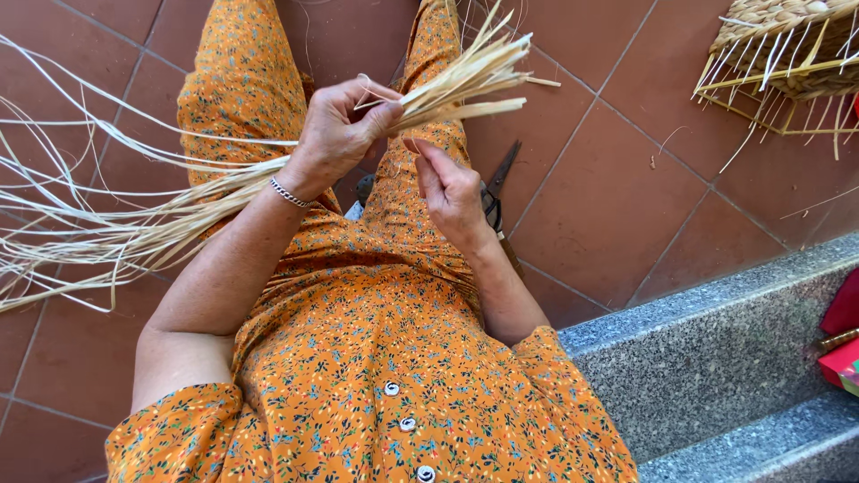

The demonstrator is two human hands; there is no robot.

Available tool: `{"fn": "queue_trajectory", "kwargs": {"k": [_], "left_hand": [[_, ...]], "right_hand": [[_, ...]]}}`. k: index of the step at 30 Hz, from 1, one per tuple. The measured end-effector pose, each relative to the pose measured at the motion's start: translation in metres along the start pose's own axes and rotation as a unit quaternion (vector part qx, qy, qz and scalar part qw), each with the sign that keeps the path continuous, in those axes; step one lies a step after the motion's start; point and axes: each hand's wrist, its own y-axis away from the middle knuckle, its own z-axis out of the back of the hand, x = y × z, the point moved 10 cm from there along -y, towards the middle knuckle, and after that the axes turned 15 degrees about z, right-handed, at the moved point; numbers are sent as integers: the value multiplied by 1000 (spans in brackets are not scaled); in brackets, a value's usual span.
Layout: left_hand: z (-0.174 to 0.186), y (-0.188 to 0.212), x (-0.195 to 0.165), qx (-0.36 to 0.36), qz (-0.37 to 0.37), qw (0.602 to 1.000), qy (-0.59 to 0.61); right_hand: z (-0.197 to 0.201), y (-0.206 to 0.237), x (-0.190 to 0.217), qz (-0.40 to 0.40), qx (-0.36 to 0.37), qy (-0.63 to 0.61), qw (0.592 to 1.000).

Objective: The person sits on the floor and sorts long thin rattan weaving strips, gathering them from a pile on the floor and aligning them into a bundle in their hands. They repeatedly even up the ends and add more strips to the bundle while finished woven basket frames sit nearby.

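Your left hand (344, 134) has its fingers wrapped tight around the bundle of straw strips (447, 85). Your right hand (452, 192) is half open and holds nothing, just under those fingers. Loosen up, and the thin strips could slip out and scatter.

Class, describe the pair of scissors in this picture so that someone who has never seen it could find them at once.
Start at the terracotta tiled floor beside the orange floral dress. Just behind the right hand lie the scissors, partly hidden by it. They are dark metal with thin pointed blades, unlike the pale straw strips gripped in the left hand.
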Motion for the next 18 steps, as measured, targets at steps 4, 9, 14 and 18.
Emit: {"fn": "queue_trajectory", "kwargs": {"k": [4, 9, 14, 18], "left_hand": [[0, -1, -9, -38, -68, 993, -85], [-22, 10, -1, -50, -96, 972, -209], [-43, 32, -8, -62, -206, 929, -301], [-55, 53, -10, -3, -217, 918, -332]], "right_hand": [[10, -23, 55, 117, 96, 189, 970], [18, -62, 55, 219, 165, 294, 916], [6, -97, 12, 183, 277, 221, 917], [-4, -98, -20, 23, 420, 69, 905]]}}
